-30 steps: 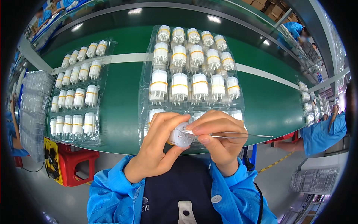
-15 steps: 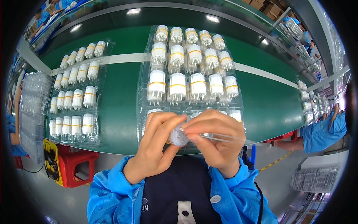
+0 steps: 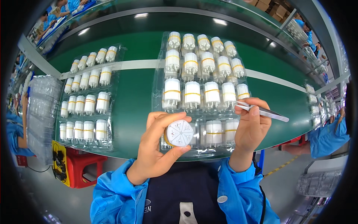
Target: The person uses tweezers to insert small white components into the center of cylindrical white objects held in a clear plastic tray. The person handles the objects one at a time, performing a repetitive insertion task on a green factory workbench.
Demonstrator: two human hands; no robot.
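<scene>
The left hand [image 3: 153,152] pinched a white cylinder [image 3: 181,133] by its sides at the middle tray's [image 3: 159,86] near end; it looked light, stiff, best held there. The right hand [image 3: 252,130] pinched tweezers [image 3: 275,114].

Off the near edge of the green bench [image 3: 134,93], the person wears a bright blue jacket [image 3: 115,194] open over a dark navy top [image 3: 175,179]. Its loose, creased sleeves end short of the bare left hand [image 3: 160,145] and right hand [image 3: 253,123]. A pale button [image 3: 222,199] sits on the right front; pale lettering [image 3: 147,209] marks the top. A thin black cord [image 3: 264,203] runs by the right sleeve. Low down hangs a cream tab [image 3: 186,210] with a dark spot, possibly a snap.
</scene>
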